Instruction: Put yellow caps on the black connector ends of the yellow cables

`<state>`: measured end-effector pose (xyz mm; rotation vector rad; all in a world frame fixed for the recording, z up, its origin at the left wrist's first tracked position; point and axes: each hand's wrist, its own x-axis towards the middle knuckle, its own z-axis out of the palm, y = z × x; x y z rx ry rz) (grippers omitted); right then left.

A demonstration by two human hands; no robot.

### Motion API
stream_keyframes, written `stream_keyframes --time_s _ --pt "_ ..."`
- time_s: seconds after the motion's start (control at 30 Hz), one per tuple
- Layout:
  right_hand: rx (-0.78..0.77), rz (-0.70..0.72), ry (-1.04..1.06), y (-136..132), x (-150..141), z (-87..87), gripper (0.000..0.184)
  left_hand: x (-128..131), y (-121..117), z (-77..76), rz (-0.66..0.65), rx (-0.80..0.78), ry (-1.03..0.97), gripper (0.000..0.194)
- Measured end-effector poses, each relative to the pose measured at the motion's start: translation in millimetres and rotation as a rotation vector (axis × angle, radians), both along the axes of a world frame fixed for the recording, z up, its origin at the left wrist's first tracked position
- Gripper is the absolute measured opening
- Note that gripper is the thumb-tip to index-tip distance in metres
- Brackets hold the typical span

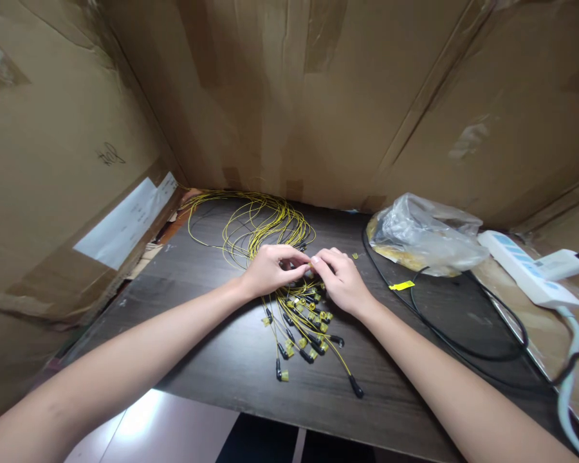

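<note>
Yellow and thin, filling the middle of the head view: looping behind the hands as one bundle of cables [275,218], running under them, then fanning toward the near edge in strands too many to count. Counting more than ten black connectors [356,386] at the near ends, many overlapping, with numerous small yellow tabs [284,375] among them. Counting two bare hands, left hand [274,267] and right hand [341,278], meeting above the bundle, narrowing thumbs and fingers and pinching between the tips one small yellowish piece [311,265], mostly hidden. Counting also, to the right, one crumpled clear plastic bag [429,231], one bright yellow tag [402,285] beside looping black cord [527,335], and one white power strip [525,267]. Spreading beneath the bundle as one dark wood-grain table [197,360]; rising around it as brown, taped cardboard [367,96] on three sides, bearing one white paper [125,222] at left. Showing pale floor [174,427] below, catching bright light.
</note>
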<state>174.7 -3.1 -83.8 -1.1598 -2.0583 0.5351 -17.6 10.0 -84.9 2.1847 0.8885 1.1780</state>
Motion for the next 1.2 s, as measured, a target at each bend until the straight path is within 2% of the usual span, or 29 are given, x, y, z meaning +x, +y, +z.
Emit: stream_keyframes --time_s 0.13,0.4,0.47,0.6,0.7,0.8,0.93,1.0,1.2 --pt "0.014 0.001 0.056 0.6 0.5 -2.1 0.012 -0.4 0.2 0.2 0.001 -0.033 -0.002 0.015" --pt "0.015 -0.008 -0.05 1.0 -0.8 -2.1 0.04 -0.9 0.2 0.5 -0.004 -0.031 0.012 0.014" --pt "0.015 -0.01 -0.034 0.6 -0.8 -1.3 0.036 -0.5 0.0 0.7 0.006 -0.033 0.012 0.014" --pt "0.023 -0.011 0.025 0.6 -0.2 -1.4 0.017 -0.3 0.2 0.7 0.01 -0.057 0.01 0.016" --pt "0.035 -0.023 0.025 0.9 -0.1 -2.5 0.015 -0.7 0.7 0.5 0.002 -0.065 0.005 0.018" --pt "0.035 -0.02 0.015 1.3 -0.3 -3.0 0.021 -1.1 1.2 -0.1 -0.008 -0.051 0.007 0.016" --pt "0.028 -0.012 -0.055 1.3 -0.6 -2.3 0.038 -1.1 1.0 -0.5 -0.014 -0.023 0.011 0.013" --pt "0.023 -0.016 -0.067 1.1 -0.6 -1.9 0.039 -0.9 0.7 -0.5 -0.005 -0.028 0.012 0.013" --pt "0.012 -0.012 0.021 1.2 0.2 -3.1 0.015 -0.9 1.3 -0.9 0.008 -0.083 -0.002 0.015"
